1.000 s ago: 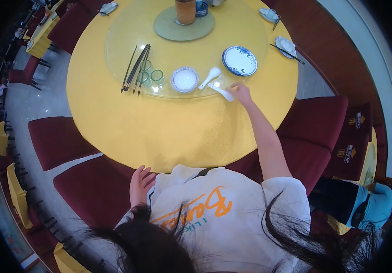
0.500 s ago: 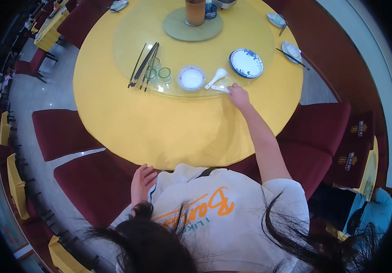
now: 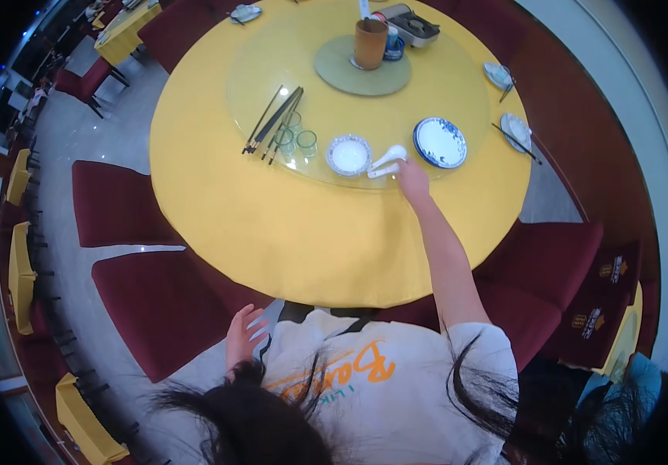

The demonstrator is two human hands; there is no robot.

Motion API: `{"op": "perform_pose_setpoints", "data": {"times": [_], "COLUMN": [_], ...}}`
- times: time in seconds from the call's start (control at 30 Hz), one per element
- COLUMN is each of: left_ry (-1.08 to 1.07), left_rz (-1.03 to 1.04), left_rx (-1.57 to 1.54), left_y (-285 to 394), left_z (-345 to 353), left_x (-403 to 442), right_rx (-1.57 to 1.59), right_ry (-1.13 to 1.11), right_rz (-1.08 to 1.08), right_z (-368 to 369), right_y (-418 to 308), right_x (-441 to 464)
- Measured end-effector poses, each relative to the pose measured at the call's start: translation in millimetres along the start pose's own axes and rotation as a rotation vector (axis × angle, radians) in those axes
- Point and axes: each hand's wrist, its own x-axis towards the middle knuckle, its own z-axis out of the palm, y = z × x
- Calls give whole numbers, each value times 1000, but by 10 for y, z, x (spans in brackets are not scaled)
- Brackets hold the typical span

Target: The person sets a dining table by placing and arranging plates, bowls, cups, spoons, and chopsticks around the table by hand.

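My right hand (image 3: 413, 178) is closed around the bowl end of a white spoon (image 3: 383, 171), its handle sticking out to the left over the glass turntable's front edge. Just behind it, almost touching, lies a second white spoon (image 3: 392, 155). A patterned bowl (image 3: 349, 156) sits left of the spoons, and a stack of blue-and-white plates (image 3: 440, 142) sits to their right. My left hand (image 3: 246, 332) hangs in front of the table's near edge, fingers apart, holding nothing.
Black chopsticks (image 3: 275, 122) and several glass cups (image 3: 307, 142) stand on the glass turntable (image 3: 256, 70). A brown container (image 3: 370, 44) is at its centre. Small plates, one a plate with chopsticks (image 3: 515, 130), lie near the table's rim. Dark red chairs (image 3: 160, 310) surround the yellow-covered table (image 3: 287, 240).
My right hand has shifted a little left and away from me, bringing its spoon closer to the other spoon. The whole view has tilted slightly. My left hand stays low and open.
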Motion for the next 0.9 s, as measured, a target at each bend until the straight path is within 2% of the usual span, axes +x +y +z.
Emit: {"op": "perform_pose_setpoints", "data": {"times": [0.2,0.27,0.4,0.5,0.6,0.7,0.9], "left_ry": [-115,-161,-285,-377,-478,-520,-721], "left_rz": [52,96,145,122,64,33,-1], "left_rx": [58,93,200,267,314,304,426], "left_y": [141,294,537,540,442,331,-88], "left_z": [-212,-229,-299,-449,-588,-570,-209], "left_x": [57,65,236,375,353,175,-176], "right_rx": [338,398,342,281,221,191,305], "right_ry": [271,455,675,701,727,685,783], "right_rz": [296,358,644,856,917,1161,1420], "right_z": [-498,-631,-1001,-1168,-1002,-854,-595], "right_y": [98,219,28,-507,-927,-1282,-1353], "right_x": [-1034,-1659,-3192,-4248,-5220,-5976,-7087]}}
